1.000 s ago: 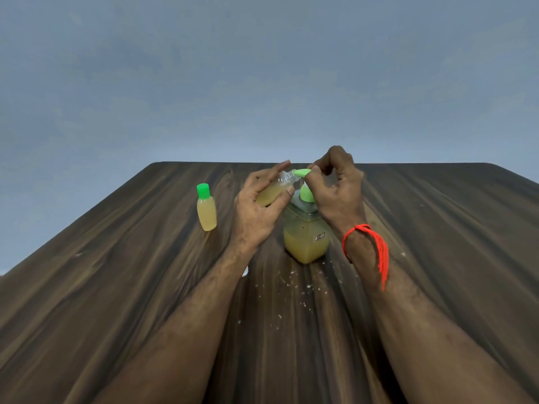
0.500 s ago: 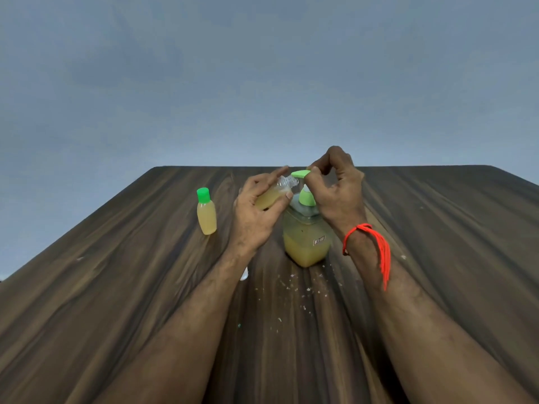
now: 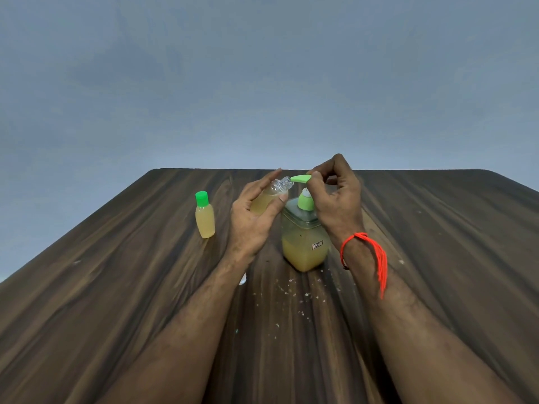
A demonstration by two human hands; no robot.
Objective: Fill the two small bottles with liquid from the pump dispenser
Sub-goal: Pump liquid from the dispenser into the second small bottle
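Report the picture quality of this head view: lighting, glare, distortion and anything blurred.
Head view: soft, even light, no hard shadows or glare on the table; wide-angle lens splays the table edges outward and stretches the forearms; the wall behind is smooth and featureless; the open bottle in the left hand and the pump dispenser under the right hand are reasonably sharp.

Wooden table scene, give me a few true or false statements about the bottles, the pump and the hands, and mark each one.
1. The left hand holds an uncapped small clear bottle tilted toward the green pump spout. True.
2. The capped small bottle with the green lid lies on its side. False: it stands upright on the dark wooden table.
3. The right hand rests flat on the table. False: its fingers are on the pump head.
4. The square clear pump dispenser is partly filled with yellowish liquid. True.
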